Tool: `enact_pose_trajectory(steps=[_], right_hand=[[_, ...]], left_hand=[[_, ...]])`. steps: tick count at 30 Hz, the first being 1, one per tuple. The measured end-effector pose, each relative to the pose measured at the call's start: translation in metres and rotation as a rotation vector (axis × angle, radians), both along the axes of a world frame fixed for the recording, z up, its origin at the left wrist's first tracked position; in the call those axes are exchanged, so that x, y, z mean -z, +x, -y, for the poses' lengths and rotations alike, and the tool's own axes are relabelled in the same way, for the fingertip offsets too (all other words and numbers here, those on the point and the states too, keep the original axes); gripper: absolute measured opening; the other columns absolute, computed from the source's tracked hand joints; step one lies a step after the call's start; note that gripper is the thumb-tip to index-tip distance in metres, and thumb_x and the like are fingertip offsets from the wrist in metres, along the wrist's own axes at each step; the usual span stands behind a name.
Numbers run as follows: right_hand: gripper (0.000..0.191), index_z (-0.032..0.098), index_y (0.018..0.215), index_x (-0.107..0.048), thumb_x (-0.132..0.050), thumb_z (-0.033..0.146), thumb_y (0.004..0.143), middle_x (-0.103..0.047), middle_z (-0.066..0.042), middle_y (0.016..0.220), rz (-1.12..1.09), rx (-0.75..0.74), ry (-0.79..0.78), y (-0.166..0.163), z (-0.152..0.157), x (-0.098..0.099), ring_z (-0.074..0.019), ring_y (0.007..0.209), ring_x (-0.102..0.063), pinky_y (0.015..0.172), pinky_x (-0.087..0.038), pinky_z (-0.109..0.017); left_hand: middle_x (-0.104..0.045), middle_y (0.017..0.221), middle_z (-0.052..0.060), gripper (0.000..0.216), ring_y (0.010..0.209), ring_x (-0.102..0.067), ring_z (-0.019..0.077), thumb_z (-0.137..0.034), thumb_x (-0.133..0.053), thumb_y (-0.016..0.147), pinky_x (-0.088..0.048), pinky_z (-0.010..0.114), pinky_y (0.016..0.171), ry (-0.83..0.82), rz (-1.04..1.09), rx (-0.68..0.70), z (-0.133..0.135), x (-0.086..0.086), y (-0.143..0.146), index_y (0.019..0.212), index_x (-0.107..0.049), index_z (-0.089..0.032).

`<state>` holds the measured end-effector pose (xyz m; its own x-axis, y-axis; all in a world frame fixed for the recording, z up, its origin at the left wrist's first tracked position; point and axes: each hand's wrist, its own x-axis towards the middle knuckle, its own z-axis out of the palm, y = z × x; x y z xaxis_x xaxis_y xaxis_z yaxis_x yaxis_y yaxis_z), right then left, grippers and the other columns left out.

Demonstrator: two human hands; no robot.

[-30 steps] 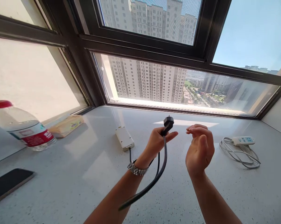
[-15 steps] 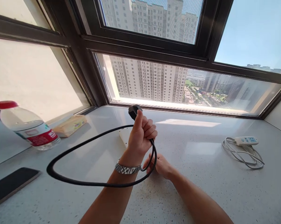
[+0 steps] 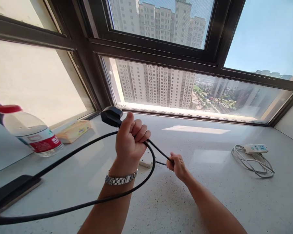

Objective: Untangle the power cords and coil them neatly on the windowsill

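Observation:
My left hand (image 3: pixel 131 139) is a closed fist around a black power cable (image 3: pixel 70 152), with its black plug (image 3: pixel 111 116) sticking out above the thumb. From the fist the cable sweeps in a wide loop to the lower left and back under my wrist. My right hand (image 3: pixel 176 164) pinches the same cable lower down, just above the counter. A white power strip (image 3: pixel 146 162) lies mostly hidden behind my left hand. A metal watch sits on my left wrist.
A water bottle (image 3: pixel 31 133) with a red cap lies at the left, a yellowish packet (image 3: pixel 74 130) behind it. A dark phone (image 3: pixel 12 191) rests at the lower left. A second white power strip (image 3: pixel 255 149) with coiled cord lies at the right on the speckled counter (image 3: pixel 209 195).
My left hand has moved left and up with the plug. The cable loop has grown wider toward the lower left. My right hand has risen and pinched the cable beside the left fist.

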<state>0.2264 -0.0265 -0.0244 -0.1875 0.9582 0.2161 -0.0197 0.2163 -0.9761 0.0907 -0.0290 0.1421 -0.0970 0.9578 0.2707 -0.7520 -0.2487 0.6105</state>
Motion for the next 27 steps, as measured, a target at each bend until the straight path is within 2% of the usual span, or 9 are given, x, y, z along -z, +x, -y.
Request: enact_pose_trajectory(steps=[3, 7, 12, 15, 17, 20, 23, 27], right_hand=[[0.065, 0.023, 0.04, -0.029, -0.03, 0.077, 0.075, -0.026, 0.004, 0.037, 0.012, 0.201, 0.099, 0.031, -0.014, -0.014, -0.008, 0.039, -0.022, 0.043, -0.021, -0.026], [0.062, 0.022, 0.043, -0.028, -0.042, 0.073, 0.075, -0.028, 0.004, 0.044, 0.172, 0.41, 0.274, 0.066, -0.014, -0.032, -0.0089, 0.046, -0.024, 0.047, -0.021, -0.026], [0.058, 0.022, 0.048, -0.029, -0.048, 0.067, 0.077, -0.027, 0.005, 0.049, 0.211, 0.615, 0.314, 0.101, -0.011, -0.036, -0.0095, 0.049, -0.024, 0.049, -0.023, -0.026], [0.054, 0.021, 0.049, -0.036, -0.054, 0.064, 0.076, -0.029, 0.005, 0.05, 0.251, 0.602, 0.306, 0.115, -0.013, -0.035, -0.0093, 0.05, -0.025, 0.049, -0.024, -0.026], [0.052, 0.02, 0.051, -0.042, -0.059, 0.063, 0.073, -0.031, 0.005, 0.05, 0.279, 0.523, 0.293, 0.12, -0.015, -0.034, -0.0092, 0.05, -0.026, 0.049, -0.024, -0.025], [0.052, 0.019, 0.052, -0.045, -0.061, 0.065, 0.069, -0.032, 0.005, 0.049, 0.28, 0.374, 0.239, 0.124, -0.02, -0.03, -0.0089, 0.048, -0.027, 0.046, -0.024, -0.024], [0.054, 0.019, 0.051, -0.046, -0.059, 0.069, 0.068, -0.034, 0.005, 0.046, 0.236, 0.315, 0.203, 0.125, -0.025, -0.024, -0.0091, 0.046, -0.029, 0.044, -0.026, -0.024], [0.049, 0.018, 0.053, -0.051, -0.064, 0.064, 0.066, -0.043, 0.003, 0.049, 0.189, 0.297, 0.199, 0.122, -0.028, -0.021, -0.0102, 0.048, -0.035, 0.047, -0.03, -0.025]], left_hand=[[-0.016, 0.044, -0.008, 0.058, 0.036, -0.011, 0.0041, -0.028, -0.067, 0.079, -0.013, 0.019, 0.034, 0.007, -0.007, -0.017, -0.002, -0.002, -0.007, 0.051, -0.017, -0.016], [-0.017, 0.043, -0.007, 0.057, 0.036, -0.012, 0.0043, -0.028, -0.064, 0.081, -0.016, 0.019, 0.036, 0.04, -0.008, -0.029, -0.002, -0.004, -0.009, 0.05, -0.017, -0.016], [-0.012, 0.04, -0.006, 0.054, 0.036, -0.009, 0.0057, -0.026, -0.046, 0.091, -0.014, 0.02, 0.036, 0.062, -0.021, -0.136, 0.004, -0.011, -0.016, 0.047, -0.016, -0.015], [-0.011, 0.039, -0.006, 0.05, 0.035, -0.006, 0.0063, -0.021, -0.039, 0.09, -0.01, 0.022, 0.035, 0.022, -0.017, -0.19, 0.006, -0.013, -0.02, 0.046, -0.016, -0.016], [-0.011, 0.038, -0.007, 0.045, 0.034, -0.006, 0.0062, -0.017, -0.042, 0.084, -0.01, 0.022, 0.035, 0.034, -0.003, -0.261, 0.006, -0.014, -0.023, 0.047, -0.017, -0.016], [-0.01, 0.038, -0.008, 0.034, 0.034, -0.004, 0.0067, -0.014, -0.044, 0.07, -0.007, 0.021, 0.034, 0.14, 0.014, -0.435, 0.004, -0.013, -0.031, 0.049, -0.018, -0.018], [-0.009, 0.039, -0.009, 0.027, 0.035, -0.001, 0.0069, -0.019, -0.043, 0.063, -0.004, 0.021, 0.033, 0.243, -0.005, -0.62, 0.006, -0.012, -0.038, 0.051, -0.018, -0.02], [-0.007, 0.039, -0.01, 0.039, 0.035, 0.0, 0.0057, -0.03, -0.046, 0.069, -0.006, 0.021, 0.034, 0.321, -0.018, -0.819, 0.015, -0.016, -0.036, 0.053, -0.013, -0.02]])
